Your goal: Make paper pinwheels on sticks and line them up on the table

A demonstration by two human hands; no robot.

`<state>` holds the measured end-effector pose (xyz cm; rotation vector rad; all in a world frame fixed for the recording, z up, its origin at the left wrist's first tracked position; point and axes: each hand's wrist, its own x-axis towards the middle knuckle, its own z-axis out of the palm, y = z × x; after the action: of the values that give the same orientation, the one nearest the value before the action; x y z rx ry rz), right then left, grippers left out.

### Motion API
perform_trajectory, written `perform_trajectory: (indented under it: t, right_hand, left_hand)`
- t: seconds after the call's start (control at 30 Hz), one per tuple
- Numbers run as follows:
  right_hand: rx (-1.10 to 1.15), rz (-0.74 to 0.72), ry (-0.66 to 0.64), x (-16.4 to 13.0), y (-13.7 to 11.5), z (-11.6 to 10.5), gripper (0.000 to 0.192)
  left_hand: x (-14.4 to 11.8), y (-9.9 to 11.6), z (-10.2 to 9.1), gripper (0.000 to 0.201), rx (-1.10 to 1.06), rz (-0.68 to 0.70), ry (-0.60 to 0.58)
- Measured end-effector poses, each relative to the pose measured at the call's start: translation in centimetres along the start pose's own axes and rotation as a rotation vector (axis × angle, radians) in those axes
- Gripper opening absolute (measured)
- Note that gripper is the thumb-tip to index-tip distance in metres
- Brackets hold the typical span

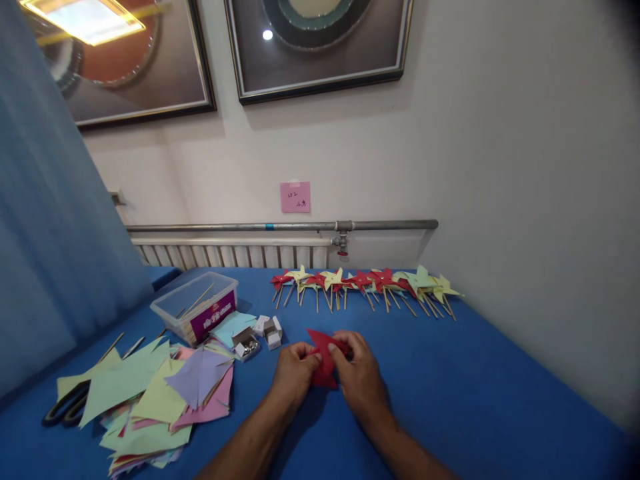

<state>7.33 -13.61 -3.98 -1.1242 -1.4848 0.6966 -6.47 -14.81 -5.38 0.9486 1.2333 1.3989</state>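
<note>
Between my two hands, just above the blue cloth [440,393], is a red paper pinwheel [324,360] with pointed blades. My left hand [295,370] pinches its left side between thumb and fingers. On the other side, my right hand [361,372] grips the paper, thumb near its middle. No stick shows on this piece. Close to my left hand are small open boxes, one holding shiny metal pins [247,348] and another white box [273,333] standing beside it.
Finished pinwheels [357,281] on sticks lie in a row at the back. A clear plastic box [193,300] with sticks stands back left. Cut coloured paper [160,393] is piled at left, partly covering black-handled scissors [67,405]. A blue curtain [60,200] hangs at left.
</note>
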Motion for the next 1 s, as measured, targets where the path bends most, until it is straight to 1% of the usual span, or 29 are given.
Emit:
perform_trajectory:
  t: [0.07, 0.2, 0.27, 0.33, 0.4, 0.5, 0.63, 0.7, 0.77, 0.83, 0.93, 1.0]
  right_hand:
    - [-0.044, -0.064, 0.004, -0.1, -0.1, -0.1, 0.009]
    - [-0.056, -0.175, -0.111, -0.4, -0.1, -0.1, 0.023]
    - [-0.026, -0.203, -0.155, -0.5, -0.1, -0.1, 0.033]
    - [0.036, -0.186, -0.181, -0.3, 0.0, -0.3, 0.042]
    - [0.121, -0.113, -0.197, 0.1, 0.2, -0.6, 0.048]
    - [0.333, 0.082, -0.204, 0.8, 0.6, -0.8, 0.051]
    - [0.701, 0.384, -0.202, 0.9, 0.8, -0.7, 0.043]
    - [0.839, 0.488, -0.208, 0.7, 0.8, -0.5, 0.037]
    - [0.941, 0.549, -0.223, 0.5, 0.8, -0.4, 0.033]
    - [0.986, 0.579, -0.231, 0.3, 0.9, -0.3, 0.030]
    - [0.957, 0.569, -0.235, 0.1, 1.1, -0.3, 0.033]
    - [0.874, 0.528, -0.279, 0.2, 1.1, -0.4, 0.030]
  left_hand:
    - [0.0, 0.0, 0.0, 0.034, 0.003, 0.012, 0.023]
    - [-0.2, 0.6, -0.1, 0.031, -0.018, -0.002, 0.045]
    - [-0.2, 0.9, -0.1, 0.031, -0.051, -0.014, 0.045]
    - [-0.2, 1.1, -0.2, 0.031, -0.079, -0.026, 0.055]
    - [-0.3, 1.3, -0.3, 0.031, -0.088, -0.037, 0.067]
    - [-0.4, 1.7, -0.5, 0.030, -0.080, -0.039, 0.068]
    - [-0.5, 2.2, -0.6, 0.030, -0.070, -0.028, 0.065]
    - [-0.5, 2.3, -0.6, 0.031, -0.065, -0.030, 0.056]
    - [-0.5, 2.3, -0.6, 0.032, -0.056, -0.032, 0.044]
    - [-0.6, 2.3, -0.6, 0.033, -0.043, -0.029, 0.032]
    - [-0.7, 2.4, -0.7, 0.033, -0.011, -0.029, 0.007]
    - [-0.7, 2.4, -0.8, 0.032, 0.005, -0.031, -0.004]
